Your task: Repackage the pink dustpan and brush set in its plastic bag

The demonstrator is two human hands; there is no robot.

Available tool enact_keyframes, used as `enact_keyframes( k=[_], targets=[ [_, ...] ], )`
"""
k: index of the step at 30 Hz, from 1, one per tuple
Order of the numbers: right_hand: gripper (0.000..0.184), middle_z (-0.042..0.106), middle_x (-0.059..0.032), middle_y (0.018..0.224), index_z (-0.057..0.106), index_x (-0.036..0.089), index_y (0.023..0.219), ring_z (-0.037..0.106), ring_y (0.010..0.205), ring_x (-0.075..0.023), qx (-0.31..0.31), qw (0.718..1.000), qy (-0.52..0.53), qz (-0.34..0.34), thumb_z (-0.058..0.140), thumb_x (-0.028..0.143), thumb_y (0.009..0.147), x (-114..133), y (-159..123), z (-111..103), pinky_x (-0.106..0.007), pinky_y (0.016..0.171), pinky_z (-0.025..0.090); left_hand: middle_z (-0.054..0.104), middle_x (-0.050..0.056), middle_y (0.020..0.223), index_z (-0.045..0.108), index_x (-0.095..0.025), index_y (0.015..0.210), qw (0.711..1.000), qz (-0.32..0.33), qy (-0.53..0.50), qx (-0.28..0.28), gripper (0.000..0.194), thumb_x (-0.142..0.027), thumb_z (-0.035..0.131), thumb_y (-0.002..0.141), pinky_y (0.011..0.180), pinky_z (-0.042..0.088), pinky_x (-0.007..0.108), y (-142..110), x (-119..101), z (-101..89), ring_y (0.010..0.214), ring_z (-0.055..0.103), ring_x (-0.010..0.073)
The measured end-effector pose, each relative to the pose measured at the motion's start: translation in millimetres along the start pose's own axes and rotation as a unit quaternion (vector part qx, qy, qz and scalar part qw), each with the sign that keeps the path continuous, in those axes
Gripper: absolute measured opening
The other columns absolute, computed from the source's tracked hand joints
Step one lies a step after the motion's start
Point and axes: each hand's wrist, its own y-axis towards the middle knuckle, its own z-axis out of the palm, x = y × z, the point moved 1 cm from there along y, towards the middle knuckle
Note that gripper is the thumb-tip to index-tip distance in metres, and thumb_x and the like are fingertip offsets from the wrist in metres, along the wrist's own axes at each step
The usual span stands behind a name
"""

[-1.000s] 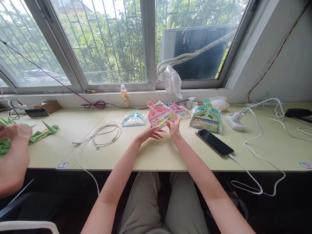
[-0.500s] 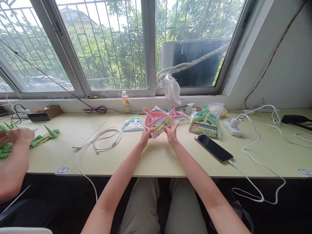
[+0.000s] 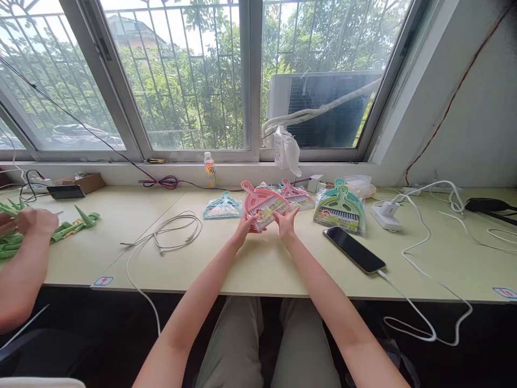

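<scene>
A pink dustpan and brush set [image 3: 264, 203] in clear plastic wrap is tilted above the table in front of me. My left hand [image 3: 244, 228] grips its lower left corner. At the lower right edge, my right hand [image 3: 286, 221] has its thumb on the wrap; its other fingers are partly hidden. Just behind lies another wrapped pink set [image 3: 297, 195], partly covered by the held one. To the left rests a wrapped blue set [image 3: 223, 207]. Wrapped green sets [image 3: 341, 210] overlap on the right.
A black phone [image 3: 354, 249] with a white cable lies at right, near a white power strip [image 3: 385, 216]. Left of me is a coiled cable [image 3: 177, 229]. A co-worker's hand [image 3: 38, 222] works on green leaf-like pieces [image 3: 76, 227]. A bottle [image 3: 210, 170] stands by the window.
The pink set has turned slightly and its face shows more. My right hand's fingers have shifted along its edge and one finger now extends. The view has shifted a little.
</scene>
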Motion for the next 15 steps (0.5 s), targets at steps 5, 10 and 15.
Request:
enact_keyframes(
  k=[5, 10, 15],
  targets=[
    [0.127, 0.059, -0.0049, 0.142, -0.031, 0.036, 0.154, 0.065, 0.118, -0.0126, -0.001, 1.0, 0.021, 0.004, 0.07, 0.013, 0.081, 2, -2, 0, -0.035, 0.101, 0.057, 0.064, 0.015, 0.135, 0.053, -0.022, 0.14, 0.998, 0.025, -0.044, 0.023, 0.066, -0.062, 0.059, 0.087, 0.078, 0.06, 0.035, -2, -4, 6.3, 0.114, 0.067, 0.0305],
    [0.124, 0.057, -0.0091, 0.144, -0.028, 0.034, 0.156, 0.063, 0.12, -0.0143, -0.003, 1.0, 0.001, -0.028, 0.069, 0.015, 0.08, 4, -11, 3, -0.038, 0.101, 0.056, 0.064, 0.016, 0.136, 0.049, -0.022, 0.142, 0.997, 0.021, -0.052, 0.055, 0.07, -0.038, 0.076, 0.079, 0.089, 0.057, 0.04, -9, -3, 12.5, 0.103, 0.073, 0.0289],
    [0.126, 0.056, -0.0096, 0.145, -0.03, 0.033, 0.155, 0.064, 0.118, -0.0142, 0.014, 1.0, 0.003, -0.027, 0.067, 0.011, 0.078, 11, -13, 2, -0.038, 0.101, 0.056, 0.065, 0.018, 0.132, 0.052, -0.018, 0.136, 0.996, -0.003, -0.04, 0.085, 0.063, -0.032, 0.074, 0.08, 0.092, 0.056, 0.042, -12, -3, 12.4, 0.098, 0.074, 0.0293]
  ],
)
